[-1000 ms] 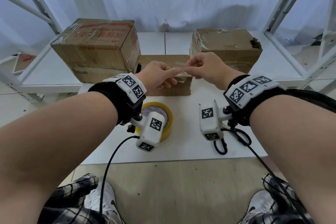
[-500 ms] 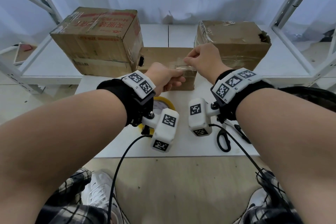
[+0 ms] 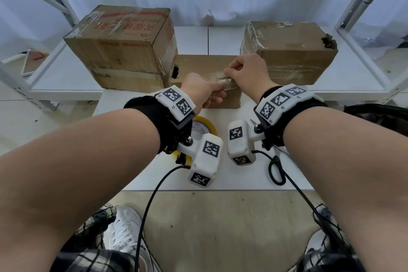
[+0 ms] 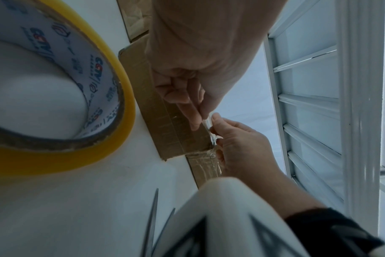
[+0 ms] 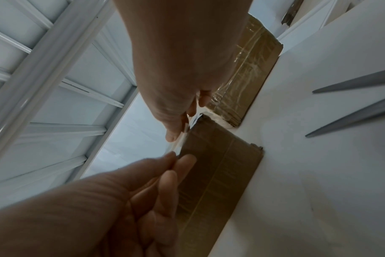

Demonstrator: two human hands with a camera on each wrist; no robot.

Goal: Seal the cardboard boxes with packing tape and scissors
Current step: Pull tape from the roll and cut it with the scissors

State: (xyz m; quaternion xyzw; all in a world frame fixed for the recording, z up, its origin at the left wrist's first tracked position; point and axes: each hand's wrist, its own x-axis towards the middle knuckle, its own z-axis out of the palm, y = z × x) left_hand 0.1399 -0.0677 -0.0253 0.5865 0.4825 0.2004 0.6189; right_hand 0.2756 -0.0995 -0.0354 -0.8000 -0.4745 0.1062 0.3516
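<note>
A short strip of clear packing tape (image 3: 224, 81) is held stretched between the two hands just above the near top edge of the small cardboard box (image 3: 198, 66). The strip's left end is pinched between thumb and fingers of the left hand (image 3: 202, 93), and its right end is pinched by the fingertips of the right hand (image 3: 247, 73); the hands are close together but not touching. The small box is seen on the white table (image 3: 231, 179), between a large printed cardboard box (image 3: 123, 46) at the left and a tape-wrapped cardboard box (image 3: 291, 51) at the right, both resting on a white shelf (image 3: 66, 81). A yellow-edged roll of packing tape (image 4: 55, 87) lies flat on the table beneath the left wrist. Black-handled scissors (image 3: 276, 172) lie on the table beneath the right wrist, blades parted.
</note>
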